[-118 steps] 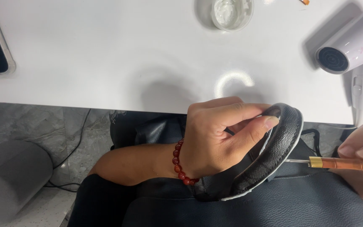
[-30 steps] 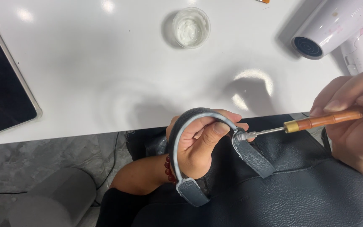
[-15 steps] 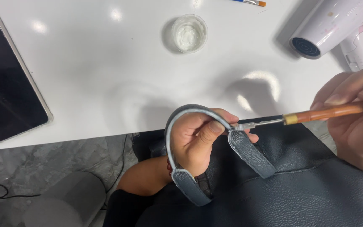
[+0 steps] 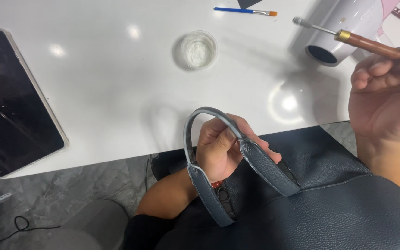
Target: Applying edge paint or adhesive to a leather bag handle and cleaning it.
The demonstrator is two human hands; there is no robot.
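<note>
My left hand (image 4: 219,149) grips the curved grey-blue leather handle (image 4: 200,115) of a dark leather bag (image 4: 329,203) that lies on my lap at the table's near edge. The handle arches up over my fingers, and its two ends run down to the bag. My right hand (image 4: 385,104) is raised over the table at the right, away from the handle. It holds a wooden-handled tool (image 4: 371,45) with a thin metal tip that points left toward the hair dryer.
On the white table (image 4: 116,83) stand a small clear dish of white paste (image 4: 198,50), a blue-handled brush (image 4: 244,10) at the far edge, a white hair dryer (image 4: 343,21) at top right, and a dark tablet (image 4: 10,102) at the left. Grey floor below.
My right hand has lifted the tool off the handle and swung it up to the right. My left hand keeps its grip on the handle.
</note>
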